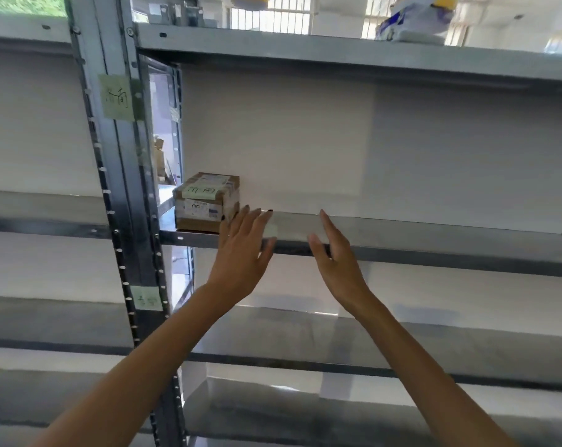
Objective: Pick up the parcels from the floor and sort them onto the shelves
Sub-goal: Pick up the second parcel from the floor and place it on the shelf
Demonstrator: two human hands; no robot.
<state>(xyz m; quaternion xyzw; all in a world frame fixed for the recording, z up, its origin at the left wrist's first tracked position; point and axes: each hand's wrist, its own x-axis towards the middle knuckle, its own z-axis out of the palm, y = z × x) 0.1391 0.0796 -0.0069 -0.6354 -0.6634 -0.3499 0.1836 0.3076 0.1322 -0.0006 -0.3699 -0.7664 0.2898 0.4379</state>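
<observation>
Now — steel shelf (402,225) | parcel (207,201) left end | hands (241,250) spread, empty

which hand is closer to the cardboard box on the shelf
Left. The left hand is open with its fingertips at the lower right corner of the cardboard box. The right hand, also open, is further right along the shelf edge, clear of the box.

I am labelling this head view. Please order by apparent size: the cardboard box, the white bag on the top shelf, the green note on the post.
1. White bag, partly cut off by the frame, so unsure against the box.
2. Cardboard box.
3. Green note, clearly smallest.
</observation>
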